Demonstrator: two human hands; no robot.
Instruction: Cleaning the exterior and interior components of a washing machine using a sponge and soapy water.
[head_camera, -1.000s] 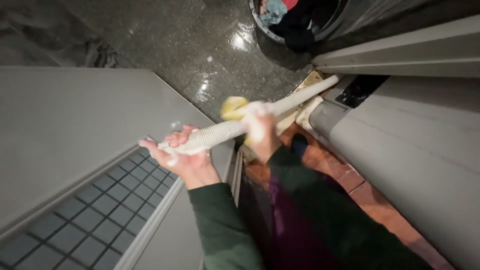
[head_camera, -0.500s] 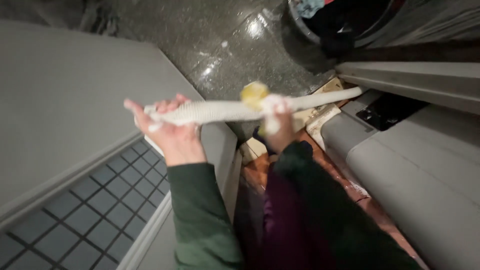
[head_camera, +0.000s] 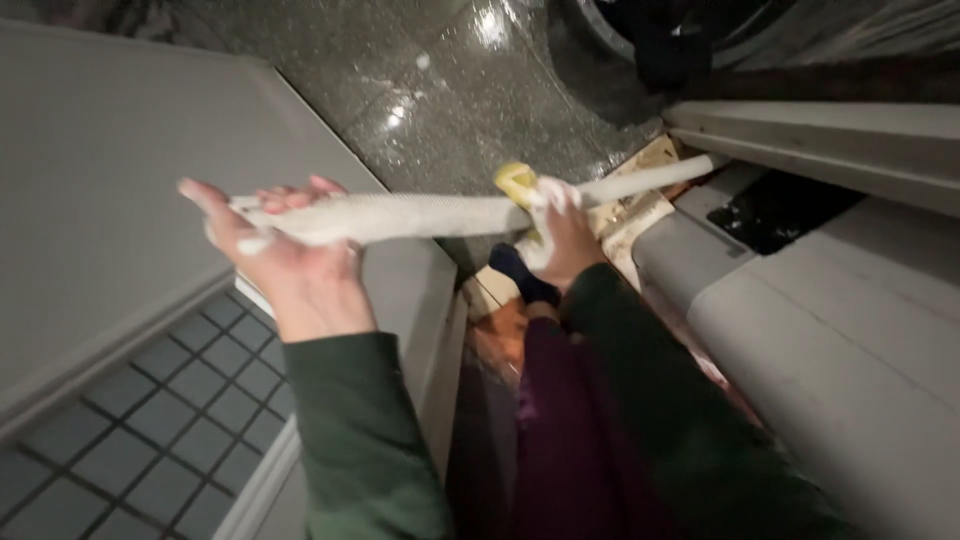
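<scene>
You are scrubbing the white ribbed hose (head_camera: 420, 215), which runs across the frame's middle. Your left hand (head_camera: 275, 255) cradles its end with loosely curled fingers; your right hand (head_camera: 555, 235) presses a yellow sponge (head_camera: 515, 182) to it, soapy. Next, slide the sponge along while steadying the end. The hose's far end, at upper right, is hidden.

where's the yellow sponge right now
In the head view, centre: the yellow sponge is pressed to the white hose by the right hand.
</scene>
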